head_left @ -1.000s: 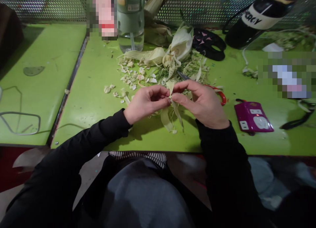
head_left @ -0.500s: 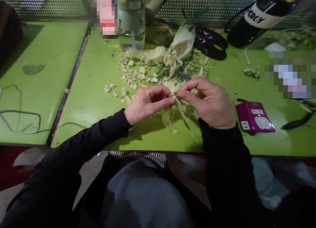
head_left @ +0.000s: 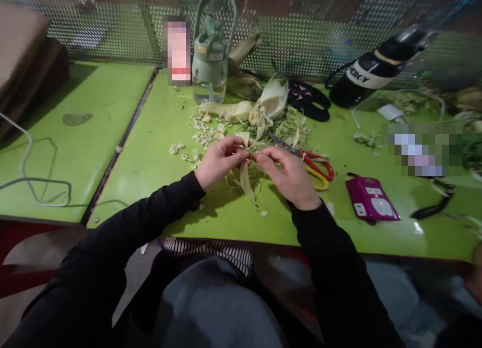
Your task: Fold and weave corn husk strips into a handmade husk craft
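Observation:
My left hand [head_left: 222, 161] pinches a pale corn husk strip [head_left: 246, 180] between thumb and fingers, just above the table. Thin ends of the strip dangle below that grip. My right hand [head_left: 289, 176] comes in from the other side, thumb and forefinger closed at the husk's right edge; the exact hold there is small and blurred. Scissors [head_left: 318, 169] with red and yellow handles lie just beyond the right hand, which partly covers them. Behind both hands are larger dry corn husks [head_left: 273, 99] and a heap of cut husk scraps [head_left: 209, 129].
A green water bottle [head_left: 210, 67] stands at the back by the mesh panel [head_left: 301, 51]. A black bottle [head_left: 371, 74] leans near a black pouch-like item [head_left: 311, 101]. On the right sits a purple power socket [head_left: 372, 198]. White cables and cardboard [head_left: 26, 62] are on the left.
My view has tipped up, showing more of the mesh panel. The right hand has shifted, uncovering the scissors' handles. My fingers remain at the husk strip.

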Motion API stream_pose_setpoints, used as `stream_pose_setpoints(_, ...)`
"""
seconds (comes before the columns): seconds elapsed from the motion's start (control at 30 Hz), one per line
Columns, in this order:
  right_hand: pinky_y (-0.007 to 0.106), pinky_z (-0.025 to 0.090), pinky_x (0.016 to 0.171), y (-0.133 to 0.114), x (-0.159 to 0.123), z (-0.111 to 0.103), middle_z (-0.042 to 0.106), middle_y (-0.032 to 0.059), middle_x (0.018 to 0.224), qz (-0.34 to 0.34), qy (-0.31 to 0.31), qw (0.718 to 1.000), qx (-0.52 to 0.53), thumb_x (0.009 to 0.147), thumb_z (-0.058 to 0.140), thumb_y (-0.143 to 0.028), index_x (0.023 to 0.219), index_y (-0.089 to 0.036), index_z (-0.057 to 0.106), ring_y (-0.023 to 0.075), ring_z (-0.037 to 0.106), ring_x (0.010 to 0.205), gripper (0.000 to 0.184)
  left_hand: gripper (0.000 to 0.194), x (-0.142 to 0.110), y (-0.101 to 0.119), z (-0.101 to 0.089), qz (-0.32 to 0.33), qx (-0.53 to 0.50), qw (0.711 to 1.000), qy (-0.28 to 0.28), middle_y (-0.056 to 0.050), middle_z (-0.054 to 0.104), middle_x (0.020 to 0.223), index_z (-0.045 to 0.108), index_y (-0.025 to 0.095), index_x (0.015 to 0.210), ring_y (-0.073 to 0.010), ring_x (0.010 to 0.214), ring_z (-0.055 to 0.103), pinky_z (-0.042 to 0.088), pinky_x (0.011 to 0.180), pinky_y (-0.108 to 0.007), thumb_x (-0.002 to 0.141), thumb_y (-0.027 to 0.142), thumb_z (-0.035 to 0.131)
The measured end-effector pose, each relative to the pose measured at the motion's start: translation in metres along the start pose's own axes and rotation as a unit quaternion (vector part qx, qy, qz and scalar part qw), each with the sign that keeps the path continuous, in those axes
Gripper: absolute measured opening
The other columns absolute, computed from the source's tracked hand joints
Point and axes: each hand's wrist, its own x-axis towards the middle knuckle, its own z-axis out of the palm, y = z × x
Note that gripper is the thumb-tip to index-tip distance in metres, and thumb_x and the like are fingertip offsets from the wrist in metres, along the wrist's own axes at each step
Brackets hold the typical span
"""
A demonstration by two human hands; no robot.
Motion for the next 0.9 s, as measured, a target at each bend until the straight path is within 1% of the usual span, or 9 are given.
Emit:
stream_pose_setpoints(0.07,0.033,0.047,0.070,0.001,0.001,0.005,0.071,0.0036,0.085,0.020,-0.035,0.999,0.017,0.097,0.054,-0.057,0.089,-0.021,0.067,0.0183,0.063,0.077,0.039,0.010,0.001,0.002,-0.001,-0.006,-0.015,1.000,0.001,0.002,0.067,0.075,0.060,0.014,0.089,-0.0063,0.064,0.064,0.053,0.066,-0.021,0.085,0.011,0.068)
stream_pose_setpoints(0.23,0.033,0.051,0.071,0.006,0.002,0.014,0.073,0.0053,0.094,0.044,0.019,0.997,0.061,0.094,0.058,-0.060,0.096,-0.021,0.063,0.0197,0.066,0.081,0.039,0.010,0.000,0.007,0.001,-0.011,-0.009,1.000,-0.015,0.002,0.066,0.071,0.060,0.012,0.083,-0.0055,0.063,0.063,0.052,0.067,-0.021,0.086,0.011,0.070)
stream_pose_setpoints(0.37,0.033,0.049,0.068,0.010,0.002,0.015,0.070,0.0051,0.085,0.009,0.020,0.999,-0.025,0.098,0.056,-0.051,0.084,-0.021,0.062,0.0198,0.064,0.078,0.033,0.015,0.004,0.005,0.002,-0.039,0.015,0.999,0.024,0.002,0.065,0.064,0.058,0.012,0.076,-0.0058,0.058,0.062,0.049,0.063,-0.021,0.086,0.005,0.067)
stream_pose_setpoints(0.43,0.036,0.051,0.072,0.011,0.002,0.017,0.070,0.0071,0.091,-0.024,0.064,0.995,-0.079,0.098,0.056,-0.047,0.088,-0.022,0.063,0.0218,0.065,0.084,0.029,0.016,0.006,0.006,0.001,-0.057,-0.001,0.997,0.053,0.001,0.067,0.065,0.057,0.012,0.077,-0.0064,0.058,0.063,0.048,0.061,-0.021,0.087,0.003,0.065)
stream_pose_setpoints(0.53,0.042,0.052,0.081,0.012,0.001,0.027,0.070,0.0117,0.101,-0.089,0.144,0.971,-0.170,0.098,0.056,-0.050,0.095,-0.021,0.064,0.0269,0.065,0.097,0.031,0.014,0.007,0.008,0.000,-0.084,-0.079,0.989,0.092,0.000,0.071,0.071,0.055,0.013,0.083,-0.0070,0.063,0.067,0.049,0.062,-0.019,0.092,0.003,0.060)
stream_pose_setpoints(0.6,0.042,0.052,0.078,0.010,0.000,0.036,0.071,0.0112,0.095,-0.107,0.118,0.968,-0.194,0.097,0.054,-0.053,0.093,-0.020,0.063,0.0266,0.065,0.090,0.035,0.011,0.007,0.011,-0.001,-0.098,-0.133,0.980,0.109,0.000,0.072,0.074,0.056,0.014,0.088,-0.0071,0.065,0.069,0.053,0.067,-0.020,0.093,0.005,0.059)
stream_pose_setpoints(0.73,0.035,0.047,0.064,-0.001,-0.004,0.047,0.069,0.0073,0.079,-0.072,0.024,0.978,-0.196,0.102,0.046,-0.049,0.087,-0.021,0.060,0.0225,0.063,0.070,0.035,0.010,0.007,0.014,-0.001,-0.103,-0.165,0.974,0.114,0.000,0.072,0.073,0.058,0.014,0.091,-0.0069,0.064,0.068,0.054,0.072,-0.022,0.093,0.004,0.059)
stream_pose_setpoints(0.8,0.033,0.045,0.063,-0.008,-0.003,0.044,0.069,0.0067,0.078,-0.067,0.014,0.978,-0.198,0.105,0.039,-0.044,0.090,-0.021,0.060,0.0207,0.062,0.067,0.034,0.012,0.009,0.015,-0.001,-0.101,-0.143,0.978,0.113,0.001,0.070,0.071,0.059,0.013,0.087,-0.0057,0.062,0.066,0.053,0.070,-0.021,0.092,0.001,0.058)
stream_pose_setpoints(0.9,0.032,0.046,0.068,-0.016,0.005,0.032,0.072,0.0082,0.089,-0.081,0.024,0.976,-0.201,0.106,0.036,-0.042,0.098,-0.021,0.062,0.0202,0.064,0.074,0.034,0.015,0.013,0.014,-0.004,-0.109,-0.116,0.982,0.099,0.003,0.066,0.066,0.060,0.011,0.082,-0.0039,0.057,0.062,0.051,0.069,-0.021,0.091,-0.001,0.058)
